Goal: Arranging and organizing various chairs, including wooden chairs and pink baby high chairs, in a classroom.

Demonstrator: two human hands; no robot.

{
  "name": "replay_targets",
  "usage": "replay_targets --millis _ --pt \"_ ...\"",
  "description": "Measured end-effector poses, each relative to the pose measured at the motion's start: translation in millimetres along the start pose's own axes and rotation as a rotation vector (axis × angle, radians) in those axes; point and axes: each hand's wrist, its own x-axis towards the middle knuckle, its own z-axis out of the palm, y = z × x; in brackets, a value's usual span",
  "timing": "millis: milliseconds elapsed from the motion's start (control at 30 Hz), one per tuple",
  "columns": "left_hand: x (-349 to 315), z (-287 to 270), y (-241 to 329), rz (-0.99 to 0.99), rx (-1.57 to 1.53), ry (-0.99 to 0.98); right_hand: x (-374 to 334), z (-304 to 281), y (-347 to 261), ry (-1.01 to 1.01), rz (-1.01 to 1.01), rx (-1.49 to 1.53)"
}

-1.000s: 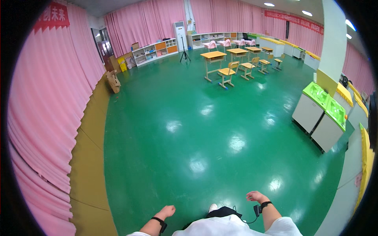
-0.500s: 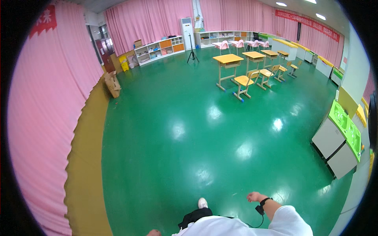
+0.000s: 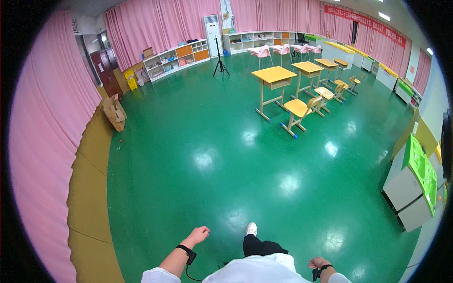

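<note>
Above the floor [image 3: 179, 193], the left hand [image 3: 200, 234] is hanging curled narrow, the right hand [image 3: 319, 262] is hanging loosely spread, and a shoe [image 3: 252, 229] is showing between them.

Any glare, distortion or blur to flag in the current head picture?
Head view: white glare patches dot the green floor; fisheye bending bows the brown wall base, with black corners; the left hand and right hand show no heavy blur, though finger detail is small.
</note>
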Motion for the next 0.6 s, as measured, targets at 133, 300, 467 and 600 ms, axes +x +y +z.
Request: replay_targets --millis 133,300,467,600 --pt "63 -10 -114 -0.268 0.436 -0.202 58 -18 -174 -0.038 0.028 -0.113" --pt "67 -37 -227 -0.356 -0.217 -0.458 84 -11 -482 -0.049 -0.252 -0.517" --pt "189 -100 -244 -0.537 -0.680 -0.301 124 4 -746 -0.027 -0.562 -0.688" --pt "306 -202 -257 -0.673 -0.662 -0.221 162 34 -904 0.012 -0.588 -0.601"
